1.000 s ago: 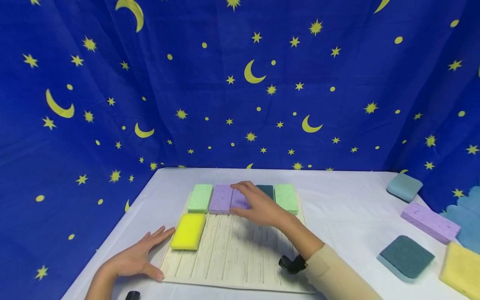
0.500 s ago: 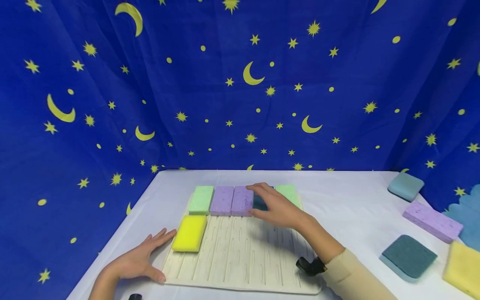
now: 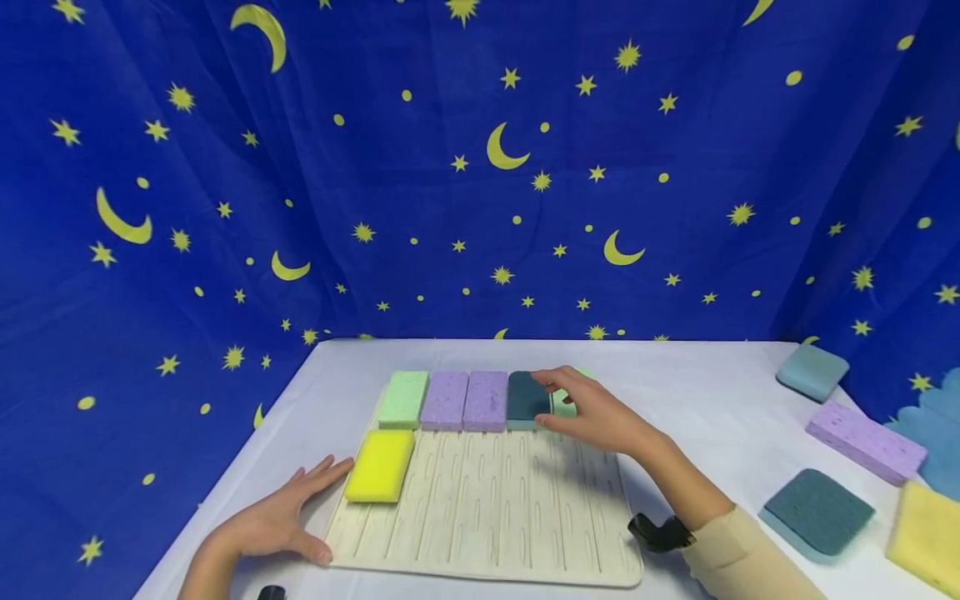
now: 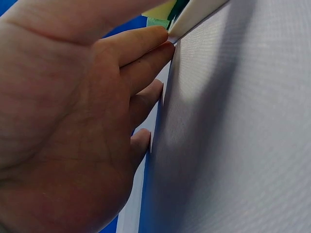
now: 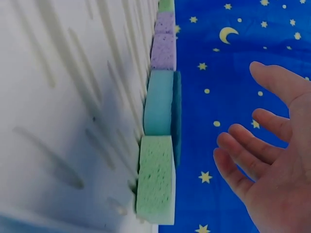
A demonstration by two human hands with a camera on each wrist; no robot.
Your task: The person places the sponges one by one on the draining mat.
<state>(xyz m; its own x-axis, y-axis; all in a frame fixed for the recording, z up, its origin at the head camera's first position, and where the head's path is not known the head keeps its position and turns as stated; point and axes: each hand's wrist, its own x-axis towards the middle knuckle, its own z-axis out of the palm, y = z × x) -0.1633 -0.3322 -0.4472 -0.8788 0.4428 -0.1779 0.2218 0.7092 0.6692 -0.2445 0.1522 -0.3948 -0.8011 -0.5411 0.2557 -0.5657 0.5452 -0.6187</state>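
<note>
A cream ridged mat (image 3: 480, 517) carries a back row of sponges: a green sponge (image 3: 403, 400), two purple sponges (image 3: 445, 402), a teal sponge with a dark scouring side (image 3: 528, 395), and another green sponge (image 5: 155, 179). In front of the row's left end lies a yellow sponge (image 3: 380, 467). My right hand (image 3: 596, 412) hovers above the row's right end, holding nothing; its fingers are apart and loosely bent, partly covering the right green sponge in the head view. My left hand (image 3: 273, 518) rests on the table, fingers spread, fingertips and thumb right at the mat's left edge.
To the right on the white table (image 3: 697, 400) lie a light blue sponge (image 3: 812, 372), a purple sponge (image 3: 866, 442), a dark-topped teal sponge (image 3: 817, 512) and a pale yellow sponge (image 3: 926, 537). A blue star-patterned curtain (image 3: 420, 183) stands behind and at both sides.
My right hand has moved rightward along the back row, from over the second purple sponge to the right end, uncovering that purple sponge and the teal one. My left hand stays put.
</note>
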